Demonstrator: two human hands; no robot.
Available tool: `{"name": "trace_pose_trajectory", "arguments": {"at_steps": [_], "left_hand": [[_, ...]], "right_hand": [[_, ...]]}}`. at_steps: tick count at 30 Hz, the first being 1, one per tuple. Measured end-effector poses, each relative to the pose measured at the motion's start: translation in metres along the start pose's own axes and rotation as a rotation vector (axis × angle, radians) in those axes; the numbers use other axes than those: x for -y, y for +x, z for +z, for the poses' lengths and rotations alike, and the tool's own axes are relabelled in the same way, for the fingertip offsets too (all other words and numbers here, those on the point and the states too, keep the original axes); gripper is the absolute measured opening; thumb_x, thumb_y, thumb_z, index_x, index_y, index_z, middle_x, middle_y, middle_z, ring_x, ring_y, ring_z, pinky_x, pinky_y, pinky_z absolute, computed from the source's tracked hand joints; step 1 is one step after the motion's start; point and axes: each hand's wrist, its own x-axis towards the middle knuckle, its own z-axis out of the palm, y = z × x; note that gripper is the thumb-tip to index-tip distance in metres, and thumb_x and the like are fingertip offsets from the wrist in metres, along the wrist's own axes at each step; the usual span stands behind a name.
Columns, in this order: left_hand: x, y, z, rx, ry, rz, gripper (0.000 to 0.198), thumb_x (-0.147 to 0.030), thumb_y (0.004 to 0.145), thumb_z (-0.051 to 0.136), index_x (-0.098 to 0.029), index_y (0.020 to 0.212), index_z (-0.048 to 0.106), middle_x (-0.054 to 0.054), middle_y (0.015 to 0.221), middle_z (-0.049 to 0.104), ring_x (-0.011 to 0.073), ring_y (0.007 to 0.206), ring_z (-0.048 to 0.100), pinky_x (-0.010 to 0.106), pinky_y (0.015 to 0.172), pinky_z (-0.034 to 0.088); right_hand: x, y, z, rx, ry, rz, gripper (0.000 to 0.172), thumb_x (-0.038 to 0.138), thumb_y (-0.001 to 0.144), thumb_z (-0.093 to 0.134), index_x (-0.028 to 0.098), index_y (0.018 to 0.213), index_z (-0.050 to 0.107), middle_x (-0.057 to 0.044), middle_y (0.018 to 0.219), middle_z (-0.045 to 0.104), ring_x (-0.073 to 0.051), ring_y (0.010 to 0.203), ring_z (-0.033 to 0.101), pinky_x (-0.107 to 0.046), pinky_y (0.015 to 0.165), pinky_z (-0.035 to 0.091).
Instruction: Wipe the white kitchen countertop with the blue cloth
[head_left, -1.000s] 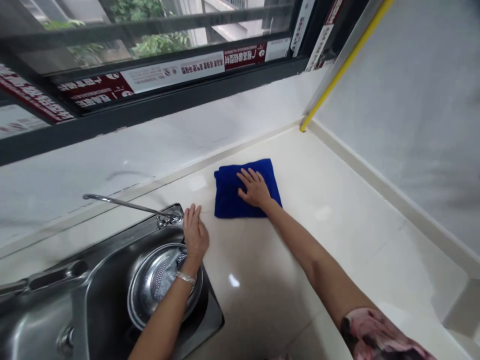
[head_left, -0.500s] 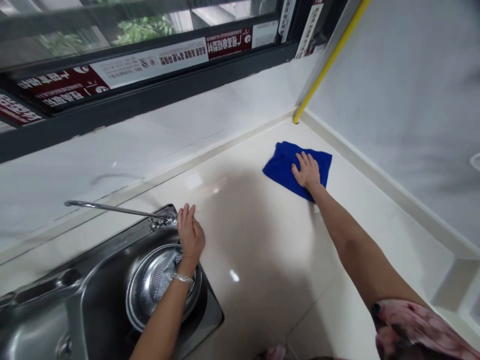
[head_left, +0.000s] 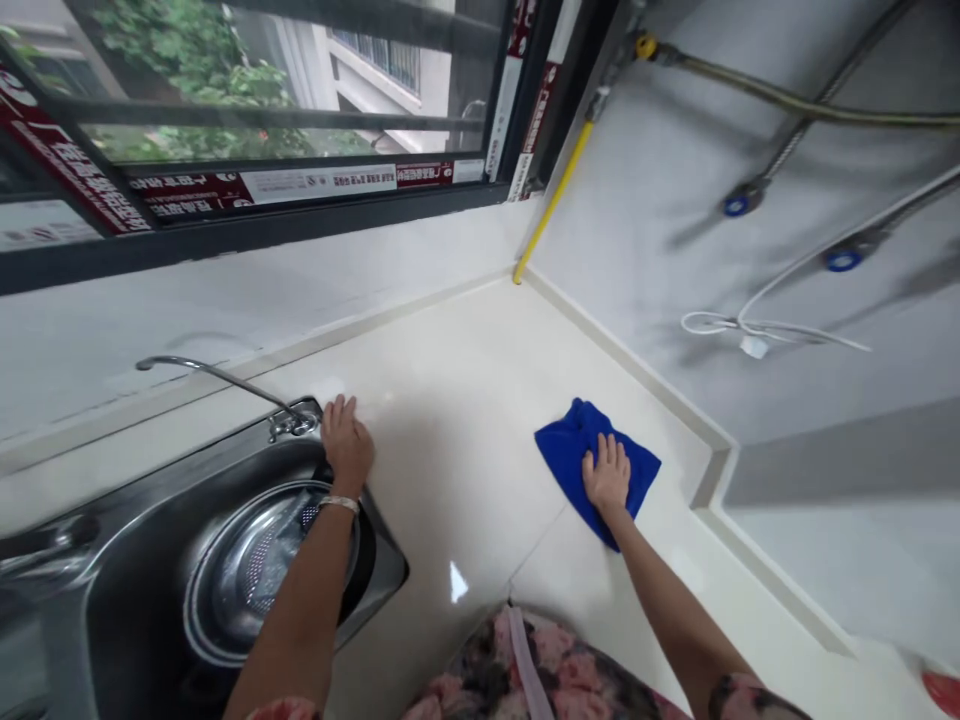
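Your right hand (head_left: 607, 475) is spread flat on the blue cloth (head_left: 596, 462) to press it onto the countertop (head_left: 465, 400), while your left hand (head_left: 346, 448) rests open on the sink (head_left: 112, 600) rim, bracing you.

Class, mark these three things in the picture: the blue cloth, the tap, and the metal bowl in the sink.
Blue cloth (head_left: 564, 447): head view, on its bare left part.
Tap (head_left: 206, 373): head view, on the thin spout.
Metal bowl (head_left: 238, 580): head view, on its inner wall.

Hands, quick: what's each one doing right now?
Left hand: open, flat on the sink rim, holding nothing.
Right hand: open, pressing the blue cloth.
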Motion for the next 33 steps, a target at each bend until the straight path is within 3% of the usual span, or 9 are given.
{"name": "trace_pose_trajectory", "arguments": {"at_steps": [7,10,12,17,20,23,25,29,33], "left_hand": [[-0.021,0.002,-0.014,0.055,0.073,0.032,0.059,-0.02,0.096,0.04,-0.002,0.148,0.059,0.03,0.164,0.05,0.0431,0.162,0.033,0.071,0.13,0.028],[-0.049,-0.008,-0.007,0.074,0.138,0.051,0.061,-0.023,0.093,0.045,0.003,0.147,0.056,0.036,0.166,0.041,0.0491,0.163,0.026,0.077,0.128,0.023],[-0.081,-0.028,0.006,0.133,0.095,0.139,0.062,-0.024,0.093,0.047,0.007,0.147,0.054,0.039,0.169,0.034,0.0482,0.166,0.021,0.075,0.131,0.021],[-0.169,-0.131,0.051,0.552,-0.135,0.61,0.057,-0.03,0.104,0.041,-0.006,0.154,0.053,0.027,0.168,0.046,0.0322,0.165,0.033,0.057,0.136,0.028],[-0.2,-0.184,0.066,0.699,-0.083,0.751,0.056,-0.032,0.107,0.037,-0.014,0.158,0.054,0.02,0.173,0.042,0.0312,0.164,0.036,0.057,0.136,0.028],[-0.208,-0.204,0.068,0.664,-0.047,0.699,0.057,-0.033,0.108,0.036,-0.012,0.159,0.052,0.022,0.173,0.042,0.0323,0.162,0.04,0.057,0.135,0.031],[-0.205,-0.204,0.066,0.616,-0.053,0.648,0.059,-0.036,0.109,0.035,-0.01,0.16,0.05,0.024,0.172,0.043,0.0333,0.159,0.043,0.057,0.133,0.035],[-0.199,-0.2,0.061,0.58,-0.043,0.657,0.057,-0.037,0.11,0.034,-0.011,0.155,0.058,0.025,0.161,0.055,0.0349,0.148,0.056,0.054,0.123,0.047],[-0.188,-0.195,0.053,0.579,0.023,0.668,0.052,-0.04,0.11,0.039,-0.015,0.145,0.069,0.021,0.135,0.071,0.0269,0.112,0.073,0.037,0.092,0.062]], "right_hand": [[0.032,-0.111,0.001,-0.092,0.218,-0.093,0.067,0.042,0.107,0.036,0.011,0.165,0.045,-0.022,0.171,0.042,-0.04,0.165,0.026,-0.071,0.132,0.024],[0.043,-0.136,-0.014,0.021,0.308,-0.18,0.066,0.041,0.106,0.044,0.013,0.166,0.043,-0.02,0.174,0.037,-0.041,0.167,0.023,-0.072,0.132,0.024],[0.037,-0.148,-0.029,0.056,0.422,-0.222,0.064,0.041,0.108,0.043,0.018,0.167,0.041,-0.017,0.174,0.039,-0.037,0.165,0.03,-0.069,0.133,0.028],[-0.032,-0.194,-0.058,-0.175,0.575,-0.068,0.052,0.038,0.11,0.039,0.025,0.16,0.051,-0.014,0.157,0.062,-0.028,0.147,0.058,-0.063,0.131,0.037],[-0.093,-0.243,-0.067,-0.271,0.457,0.038,0.047,0.037,0.108,0.044,0.023,0.151,0.059,-0.015,0.149,0.068,-0.03,0.138,0.064,-0.065,0.127,0.041],[-0.141,-0.302,-0.075,-0.285,0.274,0.152,0.047,0.037,0.107,0.046,0.019,0.147,0.06,-0.019,0.146,0.068,-0.034,0.137,0.064,-0.065,0.119,0.048],[-0.157,-0.337,-0.079,-0.287,0.144,0.203,0.049,0.034,0.107,0.044,0.019,0.152,0.057,-0.021,0.152,0.064,-0.035,0.143,0.06,-0.066,0.121,0.046],[-0.156,-0.375,-0.081,-0.268,0.002,0.225,0.061,0.026,0.106,0.041,0.023,0.166,0.041,-0.018,0.164,0.054,-0.034,0.153,0.051,-0.064,0.127,0.04],[-0.144,-0.374,-0.082,-0.286,-0.02,0.257,0.067,0.023,0.103,0.041,0.024,0.17,0.035,-0.016,0.166,0.052,-0.032,0.155,0.049,-0.062,0.13,0.037]]}}
